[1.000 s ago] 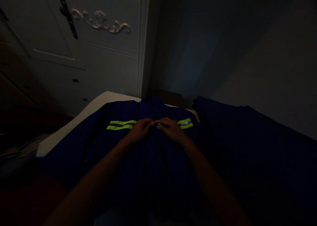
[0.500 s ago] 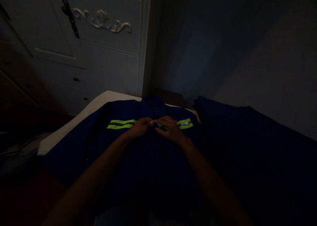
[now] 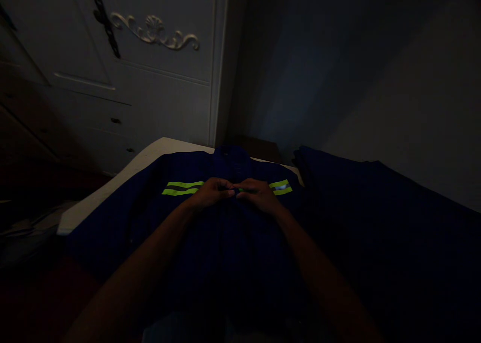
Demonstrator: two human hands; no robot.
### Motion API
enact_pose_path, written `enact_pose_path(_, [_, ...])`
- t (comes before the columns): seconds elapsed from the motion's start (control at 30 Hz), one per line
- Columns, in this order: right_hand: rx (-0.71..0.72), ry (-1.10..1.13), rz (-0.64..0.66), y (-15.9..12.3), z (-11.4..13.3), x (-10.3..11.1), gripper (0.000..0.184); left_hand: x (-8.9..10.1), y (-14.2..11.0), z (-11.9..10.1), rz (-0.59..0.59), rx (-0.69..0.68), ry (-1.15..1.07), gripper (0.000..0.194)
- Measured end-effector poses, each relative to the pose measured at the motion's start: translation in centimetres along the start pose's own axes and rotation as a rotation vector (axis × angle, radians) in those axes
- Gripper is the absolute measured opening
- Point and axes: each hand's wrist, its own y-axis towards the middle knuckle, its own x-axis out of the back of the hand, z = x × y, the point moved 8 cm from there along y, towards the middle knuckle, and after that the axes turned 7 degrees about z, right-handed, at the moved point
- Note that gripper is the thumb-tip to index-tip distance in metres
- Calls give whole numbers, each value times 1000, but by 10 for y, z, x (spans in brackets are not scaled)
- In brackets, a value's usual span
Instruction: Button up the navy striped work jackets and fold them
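A dark blue work jacket lies spread front side up, its collar at the far end. Yellow-green reflective stripes cross its chest. At the middle of the chest, on the front opening, my left hand is closed in a pinch on the jacket. My right hand meets it fingertip to fingertip, also pinching the cloth there. A sliver of bright stripe shows between the right fingers. Whether a button lies under the fingertips is too dark to tell.
The jacket rests on a pale tabletop. To the right lies another dark blue garment or cloth. A white cabinet with scroll trim stands behind at the left, beside a shadowed wall. A brown box-like thing sits behind the collar.
My right fingers have closed down over the cloth, so less of the stripe shows between them. My left fingers have shifted slightly at the same spot. The jacket stays in place.
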Motion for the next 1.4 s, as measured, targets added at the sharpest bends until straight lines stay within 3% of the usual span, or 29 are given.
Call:
enact_pose_path(0.27, [-138, 208, 36, -1, -1, -1, 28, 0, -1, -1, 8, 46, -9, 30])
enact_pose_path(0.5, [-85, 128, -98, 0, -1, 1, 17, 2, 2, 1, 29, 70, 21, 27])
enact_pose_path(0.7, [77, -317, -299, -3, 26, 13, 13, 5, 5, 9, -36, 62, -30, 33])
enact_pose_path(0.8, [138, -467, -220, -4, 36, 6, 7, 6, 5, 10, -34, 55, -29, 33])
enact_pose_path(0.93, [247, -428, -110, -6, 41, -3, 17, 7, 4, 8, -43, 39, -5, 30])
enact_pose_path(1.07, [242, -499, -120, -6, 39, -5, 18, 6, 4, 5, -17, 35, 11, 29])
enact_pose_path(1.23, [189, -746, -142, -4, 38, -14, 12, 5, 4, 4, 8, 54, 64, 25])
enact_pose_path(1.4, [119, -865, -204, -3, 35, -18, 7, 5, 5, 0, -27, -35, 109, 21])
